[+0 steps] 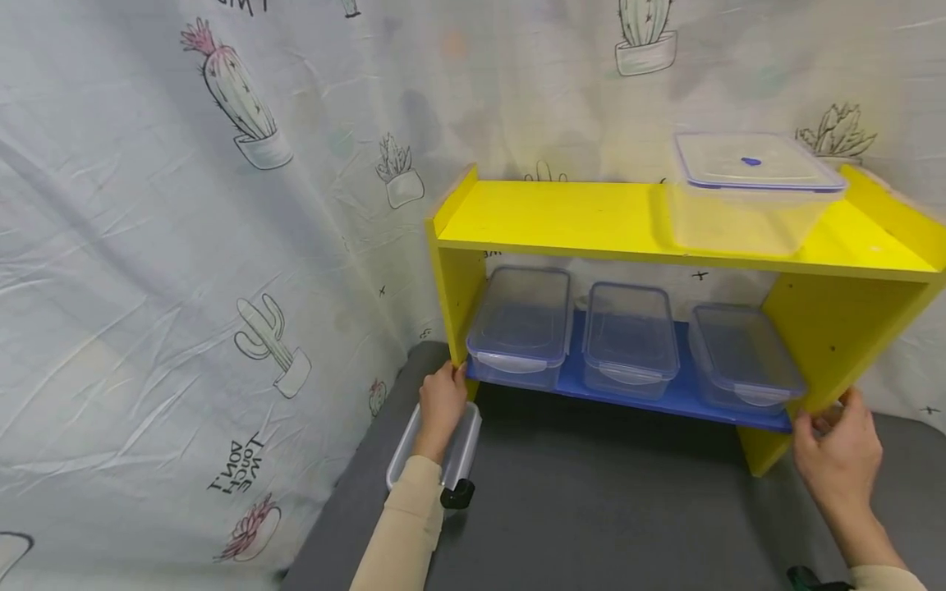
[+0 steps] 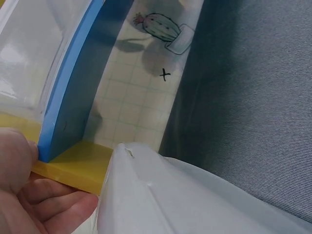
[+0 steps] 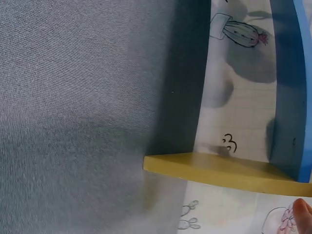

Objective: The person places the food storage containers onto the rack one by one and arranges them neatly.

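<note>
A yellow shelf unit (image 1: 554, 212) with a blue lower board (image 1: 571, 376) stands against the curtain. My left hand (image 1: 442, 402) grips its left side panel at the height of the blue board, thumb by the front edge and fingers on the outer face. At the opposite panel, my right hand (image 1: 842, 447) holds the lower front edge, with its fingers partly hidden behind. Three clear lidded food containers sit in a row on the blue board: left (image 1: 520, 320), middle (image 1: 631, 332) and right (image 1: 746, 349). A larger clear container (image 1: 754, 160) rests on the yellow top, right side.
Behind my left forearm lies another clear plastic container (image 1: 466, 435), partly covered by the arm. The dark grey table (image 1: 591, 509) extends under and in front of the shelf. A cactus-printed curtain (image 1: 148, 246) hangs at the left and back.
</note>
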`<state>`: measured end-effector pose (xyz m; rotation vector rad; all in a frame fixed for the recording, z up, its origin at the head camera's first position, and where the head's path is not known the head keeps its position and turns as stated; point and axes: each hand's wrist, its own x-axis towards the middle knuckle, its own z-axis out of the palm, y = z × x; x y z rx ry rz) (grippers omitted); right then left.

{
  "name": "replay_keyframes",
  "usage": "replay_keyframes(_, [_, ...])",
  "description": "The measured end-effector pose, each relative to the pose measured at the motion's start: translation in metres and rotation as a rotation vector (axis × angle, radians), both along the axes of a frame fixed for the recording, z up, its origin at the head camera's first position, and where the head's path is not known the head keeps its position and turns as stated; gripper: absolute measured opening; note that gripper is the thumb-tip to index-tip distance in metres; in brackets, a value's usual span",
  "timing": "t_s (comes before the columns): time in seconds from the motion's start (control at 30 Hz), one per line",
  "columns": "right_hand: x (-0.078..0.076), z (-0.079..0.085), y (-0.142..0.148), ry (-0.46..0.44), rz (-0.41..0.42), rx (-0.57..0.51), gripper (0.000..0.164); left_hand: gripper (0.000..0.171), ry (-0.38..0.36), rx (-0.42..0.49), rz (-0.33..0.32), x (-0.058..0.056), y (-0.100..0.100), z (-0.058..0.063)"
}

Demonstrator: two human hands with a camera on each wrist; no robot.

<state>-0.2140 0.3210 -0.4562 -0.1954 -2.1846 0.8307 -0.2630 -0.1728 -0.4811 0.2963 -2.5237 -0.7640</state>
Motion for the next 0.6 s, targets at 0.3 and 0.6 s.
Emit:
replay_keyframes(0.3, [-0.004, -0.010, 0.004, -0.430, -0.016, -0.108, 0.040, 0.031, -0.027, 0.013, -0.009, 0.000, -0.001, 0.004])
replay_keyframes(0.6, [-0.004, -0.019, 0.002, -0.390, -0.049, -0.123, 0.039, 0.029, -0.014, 0.034, -0.048, -0.001, -0.005, 0.005])
